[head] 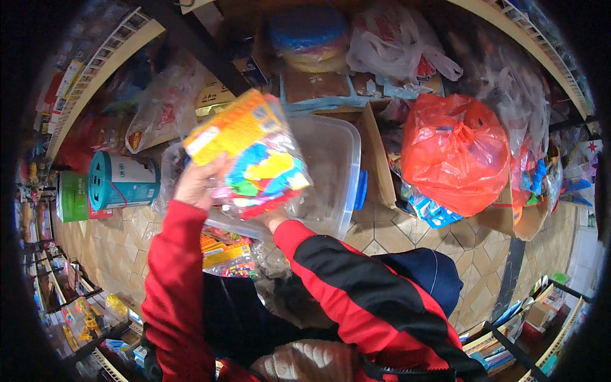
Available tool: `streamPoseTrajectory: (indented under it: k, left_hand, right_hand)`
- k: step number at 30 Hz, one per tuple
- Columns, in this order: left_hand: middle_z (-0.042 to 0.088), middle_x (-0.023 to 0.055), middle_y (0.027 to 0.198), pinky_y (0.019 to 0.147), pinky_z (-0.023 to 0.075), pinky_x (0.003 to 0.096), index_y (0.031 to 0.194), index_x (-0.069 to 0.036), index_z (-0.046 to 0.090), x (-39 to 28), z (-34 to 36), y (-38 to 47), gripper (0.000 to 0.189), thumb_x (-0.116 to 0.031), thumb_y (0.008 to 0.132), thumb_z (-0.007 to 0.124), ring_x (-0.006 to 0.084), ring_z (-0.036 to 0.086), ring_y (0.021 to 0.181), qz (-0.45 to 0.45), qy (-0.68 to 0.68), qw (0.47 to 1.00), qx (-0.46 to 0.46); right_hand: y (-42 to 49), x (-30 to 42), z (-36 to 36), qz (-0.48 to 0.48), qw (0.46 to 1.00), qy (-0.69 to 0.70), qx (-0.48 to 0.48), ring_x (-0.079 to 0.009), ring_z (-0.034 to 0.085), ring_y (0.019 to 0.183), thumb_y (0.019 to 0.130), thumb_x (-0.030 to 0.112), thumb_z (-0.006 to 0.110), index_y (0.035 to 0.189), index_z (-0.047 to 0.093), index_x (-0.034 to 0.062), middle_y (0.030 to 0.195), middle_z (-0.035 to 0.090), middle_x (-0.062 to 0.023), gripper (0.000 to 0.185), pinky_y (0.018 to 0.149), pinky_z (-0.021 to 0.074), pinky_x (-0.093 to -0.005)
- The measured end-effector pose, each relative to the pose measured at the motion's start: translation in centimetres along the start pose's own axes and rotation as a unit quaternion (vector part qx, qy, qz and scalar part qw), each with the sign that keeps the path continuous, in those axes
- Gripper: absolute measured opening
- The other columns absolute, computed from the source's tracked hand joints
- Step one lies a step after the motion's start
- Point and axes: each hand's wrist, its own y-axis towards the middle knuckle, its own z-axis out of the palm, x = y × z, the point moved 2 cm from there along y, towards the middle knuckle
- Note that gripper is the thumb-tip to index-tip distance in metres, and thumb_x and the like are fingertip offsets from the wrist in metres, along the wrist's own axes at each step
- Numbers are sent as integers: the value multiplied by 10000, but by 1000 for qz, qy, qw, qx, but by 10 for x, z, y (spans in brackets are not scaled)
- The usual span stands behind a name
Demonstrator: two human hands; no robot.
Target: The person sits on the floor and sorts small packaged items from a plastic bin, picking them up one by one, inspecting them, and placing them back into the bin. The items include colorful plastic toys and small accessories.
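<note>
My left hand [203, 180] grips a clear plastic packet with a yellow-orange printed header card [234, 128]. Inside the packet are colourful flat pieces [267, 167] in blue, yellow, green and red. Only the wrist and part of my right hand [274, 217] show at the packet's lower edge; its fingers are hidden behind it. Below both hands stands a translucent plastic storage bin [329, 162] with a blue side latch [361, 190]. Closer to my legs lie more packets with orange cards [229, 253], beside crumpled clear plastic.
A knotted red plastic bag [456, 153] rests over a cardboard box [379, 157] at the right. On the left is a teal-lidded bucket [124, 180] beside a green box [72, 196]. White plastic bags [396, 43] and wrapped bundles [310, 43] fill the space behind. Stocked shelves curve around the rim.
</note>
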Motion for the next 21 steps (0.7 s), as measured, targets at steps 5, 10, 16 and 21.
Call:
streamPoseTrajectory:
  k: [5, 10, 16, 21]
  left_hand:
    - [553, 139, 1218, 968, 430, 335, 1269, 17, 438, 59, 28, 50, 516, -32, 798, 645, 225, 550, 1109, -129, 4, 982, 137]
    - [581, 149, 1172, 923, 467, 342, 1220, 13, 491, 127, 26, 89, 507, 10, 750, 681, 228, 581, 1057, -164, 17, 976, 142]
    - [651, 101, 1010, 819, 491, 299, 1117, 10, 581, 165, 4, 123, 451, -39, 699, 742, 182, 621, 917, -98, 124, 983, 94]
    - [645, 109, 1036, 829, 492, 298, 1100, 26, 583, 166, 7, 138, 446, 25, 678, 726, 174, 618, 936, -57, 114, 981, 143]
  right_hand:
    - [50, -13, 64, -138, 985, -93, -53, -400, 460, 1168, 827, 325, 519, 1267, 470, 46, 1241, 494, -242, 523, 1026, 309, -454]
    - [63, -16, 83, -157, 985, -27, -73, -395, 523, 1105, 798, 350, 581, 1248, 489, 55, 1135, 539, -242, 547, 941, 402, -484]
    - [18, -11, 32, -57, 996, -64, -8, -430, 559, 1030, 785, 318, 599, 1298, 374, 11, 1268, 388, -297, 638, 870, 467, -486]
    - [13, -25, -8, -53, 998, -10, 45, -436, 528, 1078, 801, 210, 539, 1362, 253, 47, 1267, 420, -279, 650, 884, 452, -490]
